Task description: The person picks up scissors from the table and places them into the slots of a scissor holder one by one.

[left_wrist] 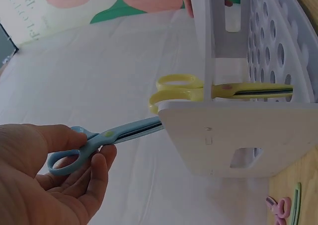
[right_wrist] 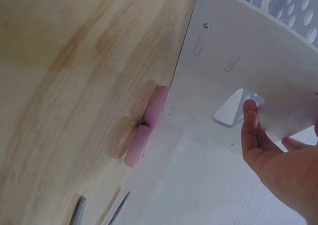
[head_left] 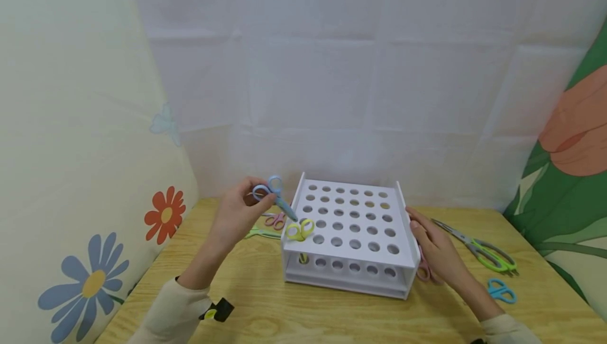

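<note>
My left hand (head_left: 237,212) pinches a pair of light blue scissors (left_wrist: 131,130) by the handles, blades angled down toward the left side of a white rack (head_left: 327,252) full of round holes. Yellow scissors (head_left: 300,229) stand in the rack's front left hole. Their handles are above the top board and their blades pass down to the lower one. On the rack's right side panel, my right hand (head_left: 438,249) holds on, with a fingertip at the cut-out (right_wrist: 231,111) in the right wrist view. Part of that hand's grip is hidden.
Left of the rack lie pink scissors (head_left: 275,221) and green scissors (head_left: 262,233). Another pink pair (right_wrist: 149,120) lies beside its right panel. Large green-and-grey scissors (head_left: 479,249) and small blue scissors (head_left: 501,291) rest farther right on the wooden table (head_left: 256,307).
</note>
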Tool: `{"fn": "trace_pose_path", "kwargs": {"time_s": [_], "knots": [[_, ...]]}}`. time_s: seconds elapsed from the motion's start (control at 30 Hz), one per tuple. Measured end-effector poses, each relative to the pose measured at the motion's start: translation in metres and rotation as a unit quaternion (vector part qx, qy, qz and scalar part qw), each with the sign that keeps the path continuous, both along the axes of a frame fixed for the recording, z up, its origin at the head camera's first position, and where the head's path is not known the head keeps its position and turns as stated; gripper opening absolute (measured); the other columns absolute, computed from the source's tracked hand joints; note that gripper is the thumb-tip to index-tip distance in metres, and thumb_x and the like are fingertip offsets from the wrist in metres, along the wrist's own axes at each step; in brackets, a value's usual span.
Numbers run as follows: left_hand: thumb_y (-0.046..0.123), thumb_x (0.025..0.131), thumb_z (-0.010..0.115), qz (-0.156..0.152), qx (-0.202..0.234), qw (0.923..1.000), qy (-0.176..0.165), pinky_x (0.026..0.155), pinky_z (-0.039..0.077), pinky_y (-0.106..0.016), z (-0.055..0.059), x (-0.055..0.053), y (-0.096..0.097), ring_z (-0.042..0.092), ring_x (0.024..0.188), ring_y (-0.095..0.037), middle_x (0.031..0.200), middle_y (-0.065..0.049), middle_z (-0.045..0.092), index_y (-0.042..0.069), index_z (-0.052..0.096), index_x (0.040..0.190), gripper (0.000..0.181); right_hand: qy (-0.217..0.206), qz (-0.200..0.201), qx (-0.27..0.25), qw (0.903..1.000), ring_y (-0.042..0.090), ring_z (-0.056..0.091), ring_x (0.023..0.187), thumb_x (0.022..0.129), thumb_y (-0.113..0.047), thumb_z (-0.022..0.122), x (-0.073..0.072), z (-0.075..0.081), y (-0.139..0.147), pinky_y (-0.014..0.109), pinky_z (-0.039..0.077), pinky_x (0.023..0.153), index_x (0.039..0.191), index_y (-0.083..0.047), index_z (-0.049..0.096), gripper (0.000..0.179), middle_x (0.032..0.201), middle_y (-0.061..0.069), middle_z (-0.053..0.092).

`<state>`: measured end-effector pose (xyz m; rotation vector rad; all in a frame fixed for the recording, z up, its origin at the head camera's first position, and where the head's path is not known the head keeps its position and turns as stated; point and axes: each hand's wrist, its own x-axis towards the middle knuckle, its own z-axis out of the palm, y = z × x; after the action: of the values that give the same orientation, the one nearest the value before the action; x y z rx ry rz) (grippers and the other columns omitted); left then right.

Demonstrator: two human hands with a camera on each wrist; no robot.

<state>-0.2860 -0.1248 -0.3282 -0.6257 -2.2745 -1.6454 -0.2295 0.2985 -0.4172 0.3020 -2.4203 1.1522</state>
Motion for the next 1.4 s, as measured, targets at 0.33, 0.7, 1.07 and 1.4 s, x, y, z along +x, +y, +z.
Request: {"fn": "trace_pose_path", "kwargs": {"time_s": [0.33,0.7,1.07,1.4], "knots": [[0.007,0.093,0.076,-0.017,-0.014,0.9992,0.033,0.065,0.059,-0.030,-0.019,-0.004,0.018,0.073,0.086,-0.025,0.105,-0.010,0.069,0.007,0.067,0.109,0.019,-0.006,0.001,0.002,1.0000,0.033,0.049,0.131,0.112,-0.030,0.041,0.000,0.002,0.000,0.024,0.039,0.102,0.153,-0.007,0.046,0.047,0.145,0.018,0.054],[0.011,0.092,0.077,-0.004,-0.060,0.9956,0.073,0.060,0.058,-0.030,-0.030,-0.010,0.025,0.070,0.075,-0.015,0.094,-0.002,0.072,0.010,0.071,0.109,0.018,-0.007,0.002,-0.002,1.0000,0.035,0.049,0.131,0.112,-0.030,0.041,0.000,0.003,0.001,0.025,0.039,0.102,0.153,-0.005,0.045,0.048,0.145,0.019,0.054],[0.018,0.101,0.067,0.001,-0.096,0.9921,0.080,0.065,0.057,-0.029,-0.040,-0.015,0.027,0.066,0.082,-0.013,0.099,-0.002,0.065,0.009,0.071,0.130,0.032,-0.001,0.004,-0.007,1.0000,0.033,0.051,0.129,0.111,-0.026,0.043,0.002,0.002,-0.001,0.016,0.037,0.096,0.153,-0.009,0.047,0.045,0.144,0.018,0.055],[0.023,0.097,0.073,0.018,-0.106,0.9888,0.103,0.070,0.057,-0.032,-0.050,-0.020,0.031,0.063,0.084,-0.011,0.096,0.003,0.068,0.011,0.076,0.117,0.023,0.006,0.007,-0.003,1.0000,0.033,0.052,0.127,0.112,-0.026,0.041,0.001,0.001,-0.001,0.011,0.036,0.094,0.153,-0.007,0.046,0.045,0.145,0.017,0.055]]}}
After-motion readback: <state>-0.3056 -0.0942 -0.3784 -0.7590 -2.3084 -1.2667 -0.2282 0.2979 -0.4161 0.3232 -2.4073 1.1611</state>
